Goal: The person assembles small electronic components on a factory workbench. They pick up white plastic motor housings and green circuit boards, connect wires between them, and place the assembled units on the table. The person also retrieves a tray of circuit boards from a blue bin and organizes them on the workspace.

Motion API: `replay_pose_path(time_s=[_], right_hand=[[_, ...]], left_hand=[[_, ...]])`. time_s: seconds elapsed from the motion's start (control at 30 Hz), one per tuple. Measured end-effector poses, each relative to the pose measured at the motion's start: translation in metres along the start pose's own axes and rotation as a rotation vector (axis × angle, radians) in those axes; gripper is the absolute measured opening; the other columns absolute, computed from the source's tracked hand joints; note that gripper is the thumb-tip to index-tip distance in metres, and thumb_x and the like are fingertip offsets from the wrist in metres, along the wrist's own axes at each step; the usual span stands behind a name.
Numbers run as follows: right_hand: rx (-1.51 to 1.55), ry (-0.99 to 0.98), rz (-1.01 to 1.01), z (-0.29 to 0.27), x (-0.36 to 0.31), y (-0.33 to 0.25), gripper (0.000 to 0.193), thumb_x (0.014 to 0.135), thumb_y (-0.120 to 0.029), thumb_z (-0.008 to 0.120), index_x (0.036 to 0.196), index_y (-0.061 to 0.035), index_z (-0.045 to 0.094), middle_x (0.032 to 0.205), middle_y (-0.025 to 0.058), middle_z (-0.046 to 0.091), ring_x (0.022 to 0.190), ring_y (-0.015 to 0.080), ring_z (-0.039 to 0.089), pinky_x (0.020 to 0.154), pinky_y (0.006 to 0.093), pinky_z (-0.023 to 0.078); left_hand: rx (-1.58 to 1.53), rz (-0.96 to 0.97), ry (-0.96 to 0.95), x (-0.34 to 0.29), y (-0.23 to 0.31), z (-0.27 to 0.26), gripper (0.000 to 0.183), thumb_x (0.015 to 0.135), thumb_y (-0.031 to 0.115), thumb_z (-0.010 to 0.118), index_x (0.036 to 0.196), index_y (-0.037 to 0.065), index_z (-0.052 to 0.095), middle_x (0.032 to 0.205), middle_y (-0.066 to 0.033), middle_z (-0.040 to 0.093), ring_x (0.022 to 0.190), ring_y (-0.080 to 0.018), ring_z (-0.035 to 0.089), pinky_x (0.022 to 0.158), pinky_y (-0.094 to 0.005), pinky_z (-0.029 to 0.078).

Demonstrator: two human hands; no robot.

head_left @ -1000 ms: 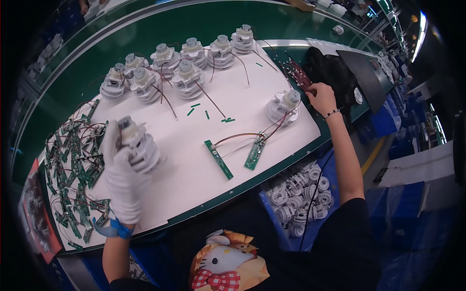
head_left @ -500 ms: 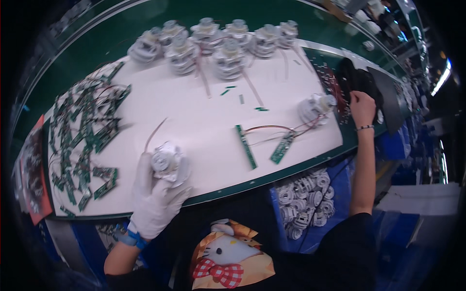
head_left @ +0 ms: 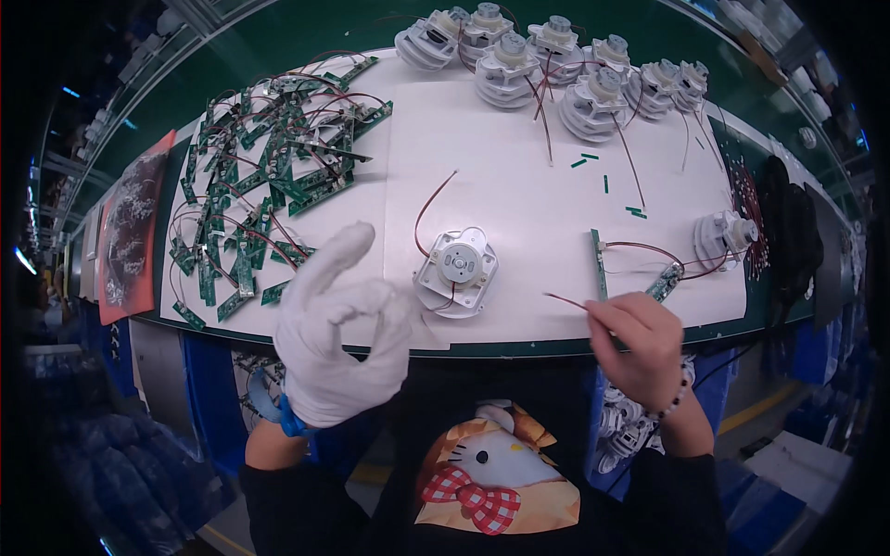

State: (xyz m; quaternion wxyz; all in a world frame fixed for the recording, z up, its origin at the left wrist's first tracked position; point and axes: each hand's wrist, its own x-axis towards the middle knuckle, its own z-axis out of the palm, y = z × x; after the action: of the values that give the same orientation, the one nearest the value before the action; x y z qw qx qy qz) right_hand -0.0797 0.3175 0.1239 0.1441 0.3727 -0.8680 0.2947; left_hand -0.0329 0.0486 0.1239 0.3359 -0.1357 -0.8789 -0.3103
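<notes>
A white motor unit (head_left: 471, 239) stands on the white work sheet (head_left: 519, 204), its round silver-topped motor facing up and a thin dark red wire curving out from its left side. Just left of it hovers my left hand (head_left: 343, 324) in a white glove, index finger stretched out and the other fingers loosely curved, apart from the unit and with nothing seen in its grip. My right hand (head_left: 642, 345), bare, pinches a thin dark red wire (head_left: 564, 300), whose free end points left toward the unit. Behind this hand lie two green circuit boards (head_left: 598, 264) joined by wires.
A heap of wired green circuit boards (head_left: 269, 167) covers the sheet's left part. Several white motor units (head_left: 508, 69) stand along the back, another (head_left: 723, 239) at the right. Beyond it lie loose red wires (head_left: 747, 208) and a black object (head_left: 788, 227). An orange-edged bag (head_left: 139, 222) lies far left.
My left hand has let go of the motor unit, which now rests on the sheet. My right hand has come from the loose wires at the far right with a wire. The view has turned left.
</notes>
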Motion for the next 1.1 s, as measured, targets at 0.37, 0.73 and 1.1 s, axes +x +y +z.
replay_pose_path(time_s=[0.37, 0.73, 1.1], right_hand=[[-0.179, 0.059, -0.033, 0.032, 0.011, 0.018, 0.012, 0.063, 0.0, 0.06, 0.074, -0.0033, 0.056, 0.066, 0.0063, 0.049, 0.061, 0.0218, 0.051, 0.051, 0.0318, 0.043], [-0.547, 0.004, 0.046, 0.024, 0.036, 0.052, 0.015, 0.064, -0.002, 0.061, 0.079, -0.0032, 0.059, 0.077, 0.0073, 0.055, 0.07, 0.0239, 0.053, 0.055, 0.0312, 0.044], [0.082, 0.13, -0.318, 0.04, 0.029, -0.039, 0.02, 0.059, -0.003, 0.072, 0.073, -0.002, 0.058, 0.066, 0.0072, 0.054, 0.052, 0.0205, 0.052, 0.045, 0.0273, 0.04]], left_hand=[[-0.244, -0.129, -0.661, 0.044, -0.003, 0.016, 0.057, 0.065, 0.012, 0.074, 0.114, 0.004, 0.048, 0.111, -0.0146, 0.054, 0.101, -0.0271, 0.055, 0.085, -0.0294, 0.043], [0.198, -0.169, -0.47, 0.032, 0.008, 0.013, 0.067, 0.07, 0.031, 0.069, 0.12, -0.002, 0.038, 0.103, -0.017, 0.056, 0.081, -0.0307, 0.06, 0.067, -0.034, 0.049], [-0.19, -0.33, -0.17, -0.006, 0.01, -0.008, 0.054, 0.08, -0.001, 0.054, 0.129, 0.0, 0.032, 0.121, -0.02, 0.047, 0.105, -0.0248, 0.054, 0.068, -0.0262, 0.051]])
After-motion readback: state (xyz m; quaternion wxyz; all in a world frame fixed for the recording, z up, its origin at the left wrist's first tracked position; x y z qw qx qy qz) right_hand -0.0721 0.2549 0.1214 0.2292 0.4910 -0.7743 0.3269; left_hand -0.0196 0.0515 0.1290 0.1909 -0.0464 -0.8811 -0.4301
